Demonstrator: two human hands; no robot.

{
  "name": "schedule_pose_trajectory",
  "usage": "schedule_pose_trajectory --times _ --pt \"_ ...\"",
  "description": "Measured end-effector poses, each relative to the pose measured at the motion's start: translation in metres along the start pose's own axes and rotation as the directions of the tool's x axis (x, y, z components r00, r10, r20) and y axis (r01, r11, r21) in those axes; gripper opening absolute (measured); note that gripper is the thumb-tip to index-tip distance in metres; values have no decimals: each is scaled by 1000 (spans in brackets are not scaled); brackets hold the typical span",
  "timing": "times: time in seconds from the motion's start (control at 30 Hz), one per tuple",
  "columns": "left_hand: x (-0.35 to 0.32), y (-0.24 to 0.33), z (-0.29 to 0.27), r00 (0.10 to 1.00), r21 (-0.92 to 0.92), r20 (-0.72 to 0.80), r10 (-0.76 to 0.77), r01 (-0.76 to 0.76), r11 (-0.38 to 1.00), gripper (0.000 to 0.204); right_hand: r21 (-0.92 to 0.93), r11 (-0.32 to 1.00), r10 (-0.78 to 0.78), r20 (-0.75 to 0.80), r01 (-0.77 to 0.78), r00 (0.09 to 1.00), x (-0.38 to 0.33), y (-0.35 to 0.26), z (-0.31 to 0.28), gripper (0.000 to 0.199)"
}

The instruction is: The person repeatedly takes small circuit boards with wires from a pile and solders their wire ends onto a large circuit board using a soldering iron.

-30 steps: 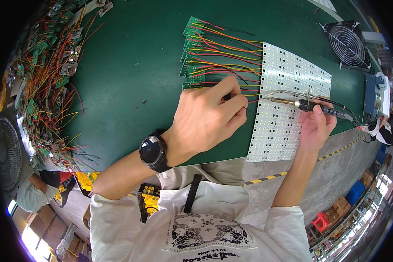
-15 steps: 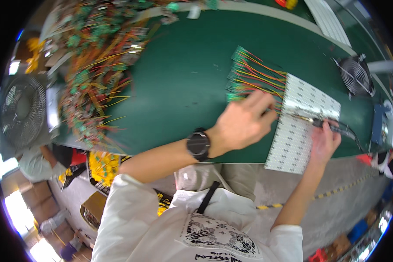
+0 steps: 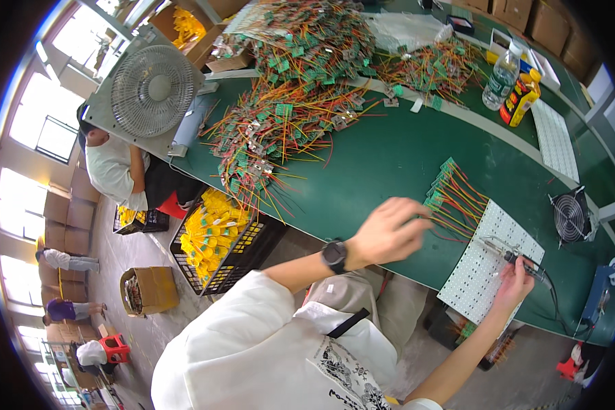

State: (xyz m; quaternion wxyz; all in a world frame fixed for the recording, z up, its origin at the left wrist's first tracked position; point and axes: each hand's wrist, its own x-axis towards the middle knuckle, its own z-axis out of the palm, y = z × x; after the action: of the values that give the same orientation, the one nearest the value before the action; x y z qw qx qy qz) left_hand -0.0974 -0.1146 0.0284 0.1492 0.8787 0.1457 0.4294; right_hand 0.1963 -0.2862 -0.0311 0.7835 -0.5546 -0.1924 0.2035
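A white panel [image 3: 466,285] with rows of small marks lies over the table's near edge. Along its far left side, several small green circuit boards [image 3: 439,191] sit in a row, their red and yellow wires [image 3: 466,199] reaching toward the panel. My right hand [image 3: 511,285] grips a soldering iron [image 3: 511,257] by its dark handle, tip low over the panel. To the left of the wires hovers my left hand [image 3: 395,232], fingers curled and blurred by motion. Whether it holds anything small does not show. A black watch is on the left wrist.
A large heap of wired circuit boards [image 3: 273,130] covers the table's left. A bottle [image 3: 502,78] and a yellow container [image 3: 521,99] stand at the back. A small fan [image 3: 570,215] and blue device [image 3: 598,295] are at right; a crate [image 3: 234,256] stands below.
The view has swung, bringing more of the left side and back into sight. My left hand has drawn back leftward from the wires. My right hand still holds the soldering iron over the panel.
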Motion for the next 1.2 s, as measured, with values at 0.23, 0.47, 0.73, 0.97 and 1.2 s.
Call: schedule_pose_trajectory --times 0.23,0.47,0.73,0.97,1.2 --pt "-89 -54 -118 825 401 -383 -416 554 730 19 -27 999 37 43 -36 998 1 -5 -6 12" --pt "-103 -99 -195 693 642 -430 -578 685 344 35 -14 999 52 47 -51 998 0 -1 -3 13" --pt "-75 -78 -206 494 388 -330 -805 848 361 38 -5 1000 21 54 -21 998 -3 -7 1 13" --pt "-75 -49 -174 530 -760 -93 -843 509 404 27 -35 999 16 57 -14 998 -5 -11 5 13" --pt "-84 -58 -126 844 73 -127 -520 531 844 30 -28 999 26 65 -24 998 -3 -6 3 13"
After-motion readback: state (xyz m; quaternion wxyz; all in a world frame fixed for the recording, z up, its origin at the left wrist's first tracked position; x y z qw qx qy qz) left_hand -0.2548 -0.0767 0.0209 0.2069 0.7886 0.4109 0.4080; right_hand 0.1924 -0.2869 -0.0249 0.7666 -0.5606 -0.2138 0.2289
